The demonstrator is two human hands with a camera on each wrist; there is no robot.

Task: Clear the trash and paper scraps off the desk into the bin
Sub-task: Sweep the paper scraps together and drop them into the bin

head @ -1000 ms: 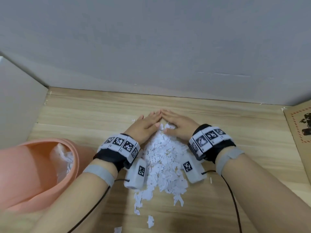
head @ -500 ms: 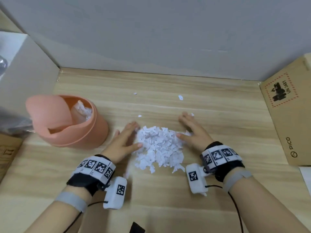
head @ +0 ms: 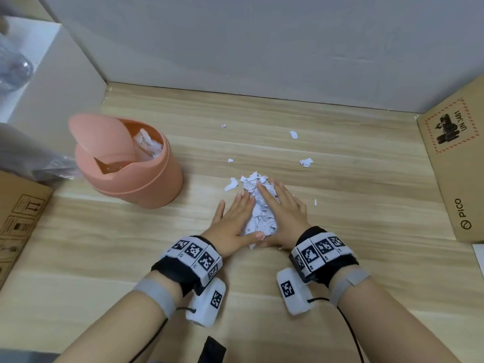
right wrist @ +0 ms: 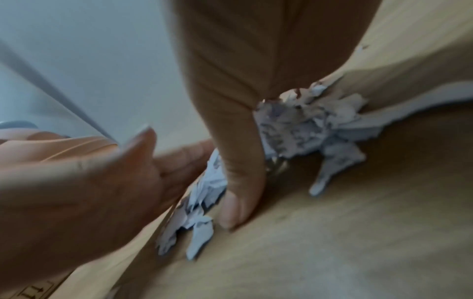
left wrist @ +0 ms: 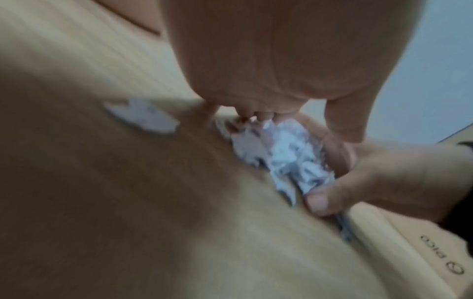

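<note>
Head view: scraps (head: 260, 213) between hands.

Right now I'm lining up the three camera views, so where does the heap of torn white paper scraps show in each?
Head: heap of torn white paper scraps, centre, pressed between left hand and right hand.
Left wrist: right of centre, below the fingers.
Right wrist: centre, beside the thumb.
Shared landmark: the salmon-pink plastic bin, top edge in left wrist, left edge in right wrist.
</note>
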